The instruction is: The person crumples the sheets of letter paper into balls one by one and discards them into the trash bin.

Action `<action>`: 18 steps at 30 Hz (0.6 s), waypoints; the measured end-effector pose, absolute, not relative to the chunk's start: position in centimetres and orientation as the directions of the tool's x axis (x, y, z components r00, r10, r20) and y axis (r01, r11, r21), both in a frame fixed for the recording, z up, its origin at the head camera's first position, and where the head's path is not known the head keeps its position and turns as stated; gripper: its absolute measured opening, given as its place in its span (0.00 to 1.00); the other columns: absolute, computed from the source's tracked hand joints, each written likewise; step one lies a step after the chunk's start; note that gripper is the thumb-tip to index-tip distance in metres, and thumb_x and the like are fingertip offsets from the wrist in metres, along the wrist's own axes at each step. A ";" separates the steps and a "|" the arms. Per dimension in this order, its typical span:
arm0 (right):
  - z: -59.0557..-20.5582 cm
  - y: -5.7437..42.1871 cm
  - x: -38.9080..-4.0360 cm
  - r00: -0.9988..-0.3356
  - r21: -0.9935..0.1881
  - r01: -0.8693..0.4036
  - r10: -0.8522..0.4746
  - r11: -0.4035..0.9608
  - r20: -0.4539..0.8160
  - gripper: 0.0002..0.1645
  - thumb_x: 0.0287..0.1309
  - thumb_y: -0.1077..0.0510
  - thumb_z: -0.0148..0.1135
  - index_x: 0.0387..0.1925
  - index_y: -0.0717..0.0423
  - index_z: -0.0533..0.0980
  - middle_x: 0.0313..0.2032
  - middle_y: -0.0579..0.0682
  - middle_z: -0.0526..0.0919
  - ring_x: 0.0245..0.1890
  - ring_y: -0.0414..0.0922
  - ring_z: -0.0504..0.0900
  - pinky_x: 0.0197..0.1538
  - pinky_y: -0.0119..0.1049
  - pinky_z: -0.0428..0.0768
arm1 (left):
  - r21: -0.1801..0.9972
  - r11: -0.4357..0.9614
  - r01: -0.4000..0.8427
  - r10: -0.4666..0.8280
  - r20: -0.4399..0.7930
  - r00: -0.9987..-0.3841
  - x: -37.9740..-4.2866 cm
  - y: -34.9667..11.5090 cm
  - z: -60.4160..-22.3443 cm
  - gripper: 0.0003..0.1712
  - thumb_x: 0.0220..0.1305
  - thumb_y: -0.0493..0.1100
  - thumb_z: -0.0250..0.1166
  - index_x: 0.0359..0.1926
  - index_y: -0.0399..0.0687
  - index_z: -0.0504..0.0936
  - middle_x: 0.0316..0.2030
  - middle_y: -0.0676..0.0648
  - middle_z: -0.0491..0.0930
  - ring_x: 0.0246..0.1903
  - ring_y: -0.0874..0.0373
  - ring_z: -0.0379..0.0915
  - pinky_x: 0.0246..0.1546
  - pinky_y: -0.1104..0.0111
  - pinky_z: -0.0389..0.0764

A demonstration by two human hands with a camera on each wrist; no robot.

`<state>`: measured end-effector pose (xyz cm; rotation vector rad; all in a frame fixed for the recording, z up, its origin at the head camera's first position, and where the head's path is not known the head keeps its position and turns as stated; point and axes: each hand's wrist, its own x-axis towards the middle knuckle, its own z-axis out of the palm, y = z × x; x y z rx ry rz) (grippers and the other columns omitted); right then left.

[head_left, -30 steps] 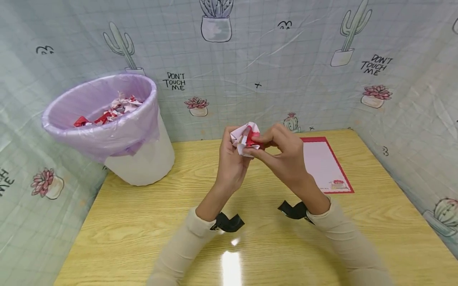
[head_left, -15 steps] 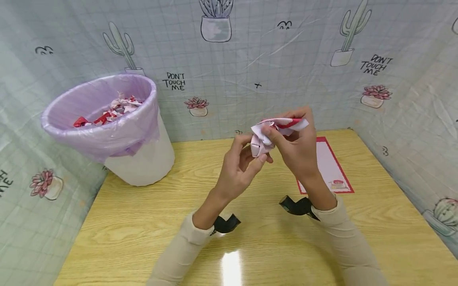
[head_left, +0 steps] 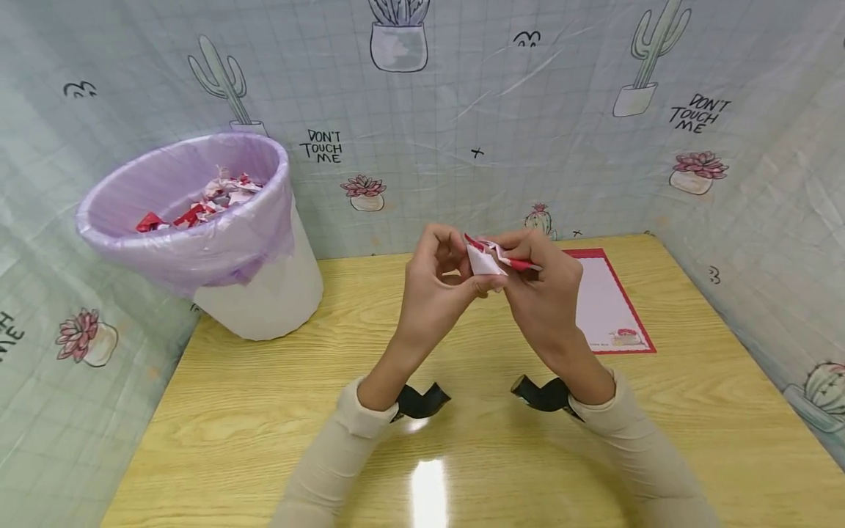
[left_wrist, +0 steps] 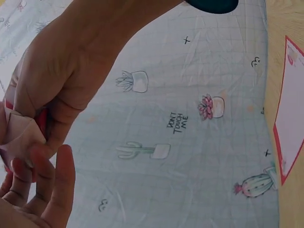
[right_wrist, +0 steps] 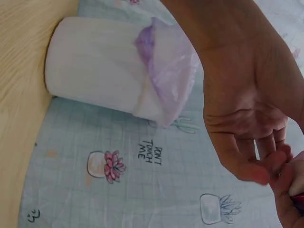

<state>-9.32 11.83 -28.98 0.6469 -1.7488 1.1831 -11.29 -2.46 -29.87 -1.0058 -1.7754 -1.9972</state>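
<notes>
A crumpled piece of pink and red paper point(head_left: 485, 262) is held between both hands above the table in the head view. My left hand point(head_left: 432, 282) pinches its left side, thumb along the lower edge. My right hand point(head_left: 544, 290) grips the right side, where a red strip shows by the fingers. In the left wrist view the folded paper point(left_wrist: 23, 135) lies between the fingers of both hands. Only a small part of the paper point(right_wrist: 298, 187) shows at the edge of the right wrist view; the rest is hidden by the fingers.
A white bin point(head_left: 271, 301) with a purple liner point(head_left: 198, 257) stands at the back left, holding torn red and pink paper scraps point(head_left: 211, 202). To the right, a red-bordered pink sheet point(head_left: 607, 301) lies flat on the wooden table point(head_left: 264, 425). A patterned curtain point(head_left: 449, 110) hangs behind.
Both hands have shifted their hold on the paper. It swung right and up with a flap spread out, then came back left and lower, more folded between the fingers.
</notes>
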 end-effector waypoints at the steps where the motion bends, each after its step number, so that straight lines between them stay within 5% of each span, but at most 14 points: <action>1: -28.9 11.8 -9.3 -0.437 -0.416 -0.804 0.053 0.425 0.898 0.16 0.48 0.82 0.69 0.27 0.68 0.70 0.36 0.62 0.88 0.29 0.46 0.86 0.34 0.19 0.78 | 0.760 -0.223 0.610 0.244 0.650 -0.720 -11.3 -2.4 -29.9 0.30 0.52 0.23 0.74 0.49 0.33 0.65 0.31 0.38 0.75 0.26 0.56 0.75 0.25 0.62 0.85; 6: -28.7 12.1 -9.4 -0.481 -0.435 -0.820 -0.035 0.373 0.876 0.12 0.55 0.78 0.67 0.38 0.71 0.74 0.46 0.64 0.86 0.42 0.49 0.89 0.44 0.23 0.82 | 0.771 -0.396 0.499 0.280 0.619 -0.734 -12.0 -2.9 -29.6 0.37 0.63 0.44 0.71 0.62 0.29 0.64 0.49 0.37 0.72 0.39 0.52 0.83 0.31 0.53 0.88; 11: -29.0 12.4 -9.7 -0.516 -0.465 -0.848 -0.197 0.255 0.834 0.25 0.50 0.79 0.70 0.51 0.74 0.75 0.58 0.68 0.78 0.57 0.47 0.81 0.56 0.35 0.81 | 0.791 -0.502 0.350 0.284 0.533 -0.797 -12.9 -3.9 -29.4 0.41 0.56 0.60 0.71 0.58 0.34 0.70 0.52 0.43 0.72 0.39 0.54 0.84 0.36 0.56 0.88; 18: -29.6 12.2 -10.1 -0.398 -0.278 -0.848 -0.196 0.451 0.896 0.25 0.39 0.75 0.80 0.44 0.65 0.83 0.49 0.60 0.81 0.47 0.55 0.82 0.54 0.22 0.77 | 0.827 -0.515 0.227 0.348 0.443 -0.826 -13.3 -4.6 -29.8 0.29 0.51 0.61 0.74 0.40 0.46 0.72 0.46 0.44 0.73 0.37 0.54 0.85 0.38 0.65 0.87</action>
